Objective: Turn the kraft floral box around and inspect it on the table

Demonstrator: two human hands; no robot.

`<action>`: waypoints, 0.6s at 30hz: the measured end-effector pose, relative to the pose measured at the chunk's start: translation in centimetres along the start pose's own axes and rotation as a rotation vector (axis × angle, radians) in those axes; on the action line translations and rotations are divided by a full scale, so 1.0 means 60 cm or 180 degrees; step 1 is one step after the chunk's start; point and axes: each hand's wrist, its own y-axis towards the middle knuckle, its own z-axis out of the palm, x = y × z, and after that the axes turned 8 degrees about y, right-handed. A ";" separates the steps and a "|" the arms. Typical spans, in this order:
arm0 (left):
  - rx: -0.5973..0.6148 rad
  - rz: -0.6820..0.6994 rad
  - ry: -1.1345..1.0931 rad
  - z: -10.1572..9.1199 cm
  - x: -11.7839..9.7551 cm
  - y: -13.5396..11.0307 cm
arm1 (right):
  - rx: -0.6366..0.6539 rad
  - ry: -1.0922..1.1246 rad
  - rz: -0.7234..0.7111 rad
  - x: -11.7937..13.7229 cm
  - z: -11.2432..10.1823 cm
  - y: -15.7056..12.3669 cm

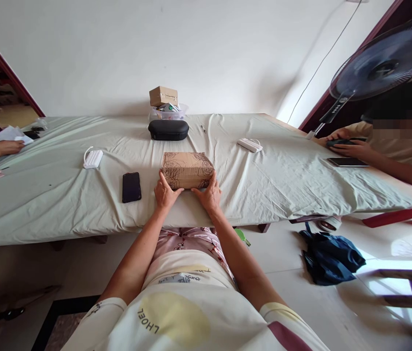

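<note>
- Brown cardboard box printed with dark looping lines (187, 168): at the near edge of the tabletop (282, 170), which is draped in creased, pale green cloth; directly in front of the wearer.
- Orientation: long axis runs left–right, roughly parallel to the near table edge. One long side faces the wearer; the top face is visible beyond it.
- Left hand (166, 196): partly open, fingers up along the box's left end, thumb reaching inward along the bottom of the near side.
- Right hand (209, 196): mirrors this at the right end. Box is held between the two; nothing else in either.
- Nearby: black rectangular smartphone (132, 187), face-up to the left of the left hand; black rounded hard case (168, 130) beyond the box.
- Hidden: underside, far side and contents of the box; the fingers cover parts of both ends. Cannot tell whether its bottom is fully resting on the cloth.
- Cut off: person at left, only arms and part of clothing showing, with thin white sheets (9, 136).
- Hard to make out: dark object in the hands of the person at right; contents of the clear plastic tub (165, 115).
</note>
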 end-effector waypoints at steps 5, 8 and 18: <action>-0.0109 0.0066 -0.0138 0.000 -0.005 -0.002 | -0.0153 -0.0071 0.0040 0.010 -0.002 -0.003; -0.0180 0.0096 -0.0155 -0.003 -0.011 -0.006 | -0.0252 -0.0079 -0.0038 0.011 0.000 -0.004; -0.0176 0.0135 -0.0155 -0.002 -0.015 -0.010 | -0.0202 -0.0139 -0.0004 0.018 -0.005 -0.005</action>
